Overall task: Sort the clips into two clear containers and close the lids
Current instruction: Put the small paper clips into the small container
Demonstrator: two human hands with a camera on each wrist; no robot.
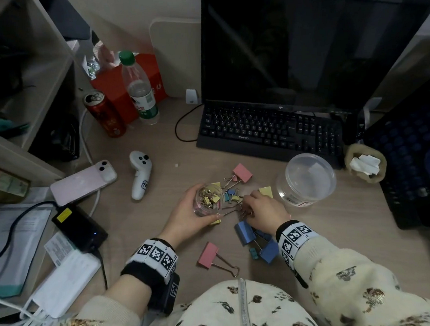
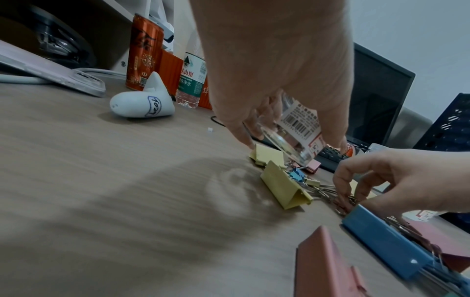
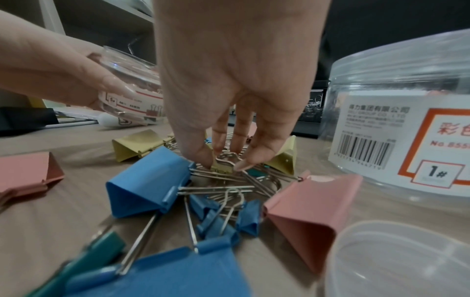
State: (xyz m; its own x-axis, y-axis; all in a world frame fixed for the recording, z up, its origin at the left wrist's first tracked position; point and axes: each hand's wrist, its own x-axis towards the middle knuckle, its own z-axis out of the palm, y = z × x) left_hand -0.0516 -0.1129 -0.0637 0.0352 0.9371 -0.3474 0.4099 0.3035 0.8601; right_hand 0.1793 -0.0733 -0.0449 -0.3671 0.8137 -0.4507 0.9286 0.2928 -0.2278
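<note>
Several large clips lie nearest the body: a pink clip [image 1: 208, 255] alone, then two big blue clips [image 1: 245, 233] partly under the right wrist, with small blue ones [image 3: 248, 217] tangled among their wire handles. None of these large ones is in a container yet; judged left for later while the small ones are gathered.

Right hand [image 1: 264, 209] is turned palm-down over the pile, thumb and fingertip [image 3: 203, 158] pinching a small gold clip [image 3: 223, 166] that rests on the crossed wires. Narrow pinch, other fingers trailing behind. The clip looks barely off the heap, if at all.

Left hand [image 1: 187, 216] is wrapped round the small clear jar [image 1: 208, 199], lid off, mouth tilted toward the right hand. Held close beside the pile, probably to keep each transfer short. It already holds a heap of small gold clips, so this one looks bound there.

Yellow clips [image 2: 284, 185] and a pink one [image 1: 243, 172] sit just beyond the hands.

Farther right stands the large clear tub [image 1: 305, 179], upright, open; contents hard to make out. Judged reserved for the big clips. A translucent lid [image 3: 401, 261] lies near it.

Keyboard [image 1: 270, 130] behind.
</note>
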